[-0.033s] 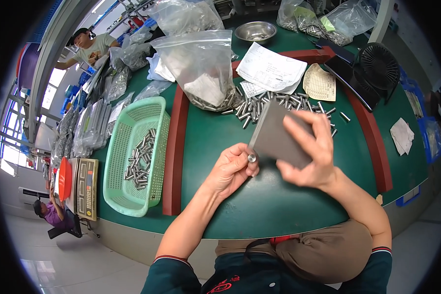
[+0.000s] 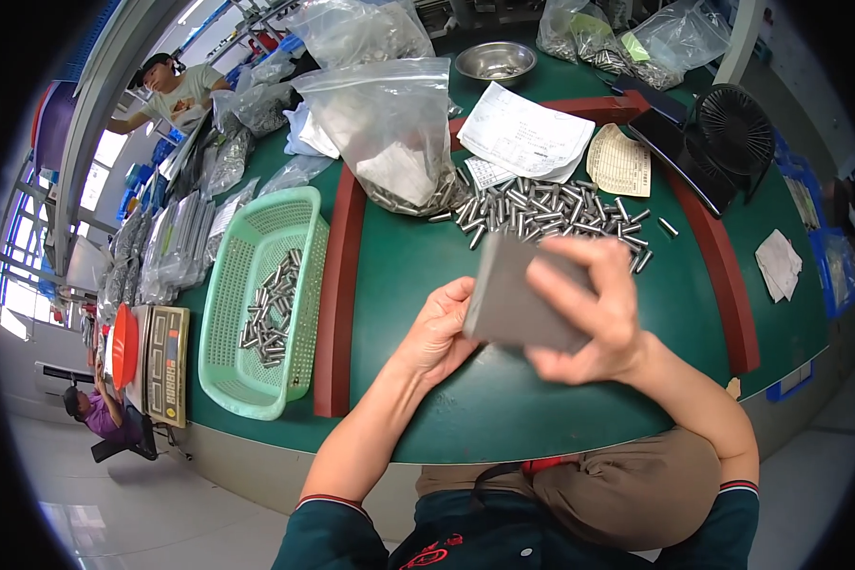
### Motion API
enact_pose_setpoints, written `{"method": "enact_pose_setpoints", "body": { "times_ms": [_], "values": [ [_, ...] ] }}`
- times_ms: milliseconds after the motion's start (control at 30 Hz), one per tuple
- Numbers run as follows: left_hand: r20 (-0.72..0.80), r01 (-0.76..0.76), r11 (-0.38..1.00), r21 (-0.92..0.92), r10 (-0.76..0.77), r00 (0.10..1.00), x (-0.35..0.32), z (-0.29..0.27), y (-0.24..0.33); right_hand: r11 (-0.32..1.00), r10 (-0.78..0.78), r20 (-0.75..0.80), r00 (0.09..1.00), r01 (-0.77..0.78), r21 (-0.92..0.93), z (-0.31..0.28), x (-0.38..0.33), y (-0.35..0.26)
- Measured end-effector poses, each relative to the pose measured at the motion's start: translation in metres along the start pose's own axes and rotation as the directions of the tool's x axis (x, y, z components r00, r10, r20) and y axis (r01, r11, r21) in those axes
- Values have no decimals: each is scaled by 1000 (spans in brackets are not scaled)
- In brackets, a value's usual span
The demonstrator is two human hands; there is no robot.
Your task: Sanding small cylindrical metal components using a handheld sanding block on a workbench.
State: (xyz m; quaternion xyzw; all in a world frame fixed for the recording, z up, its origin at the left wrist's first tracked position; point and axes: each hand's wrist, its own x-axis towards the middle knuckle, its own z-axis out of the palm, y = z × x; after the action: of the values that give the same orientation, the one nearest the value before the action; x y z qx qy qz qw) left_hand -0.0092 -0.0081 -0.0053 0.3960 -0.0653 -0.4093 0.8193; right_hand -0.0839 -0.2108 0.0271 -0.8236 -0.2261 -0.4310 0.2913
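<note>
My right hand (image 2: 600,318) grips a flat grey rectangular block (image 2: 513,296), its fingers spread over the upper face; hand and block are slightly blurred. Close by on the left, my left hand (image 2: 437,334) is closed, with its fingertips behind the block's near left corner. The earlier frame shows a short metal pin pinched there; the block now covers it. Beyond the block lies a heap of similar metal pins (image 2: 541,207) on the green tabletop (image 2: 503,408). More pins (image 2: 274,309) lie in a pale green plastic basket (image 2: 220,380) on the left.
Dark red rails (image 2: 340,294) border the work area. A clear bag (image 2: 389,114) of parts, papers (image 2: 527,133), a metal bowl (image 2: 496,63), a phone-like black slab (image 2: 684,161) and a fan (image 2: 734,128) stand around it. A scale (image 2: 169,366) sits left. Two other people are farther off.
The block in my right hand has moved left and toward me, covering the pin in my left hand. More of the pin heap shows behind it. My left hand stays nearly in place.
</note>
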Motion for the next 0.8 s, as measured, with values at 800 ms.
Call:
{"method": "enact_pose_setpoints", "body": {
  "times_ms": [800],
  "values": [
    [158,-109,989,98,92,983,-1,6,11,931,339,-121,933,-351,-100,-13,0,21]
  ]
}}
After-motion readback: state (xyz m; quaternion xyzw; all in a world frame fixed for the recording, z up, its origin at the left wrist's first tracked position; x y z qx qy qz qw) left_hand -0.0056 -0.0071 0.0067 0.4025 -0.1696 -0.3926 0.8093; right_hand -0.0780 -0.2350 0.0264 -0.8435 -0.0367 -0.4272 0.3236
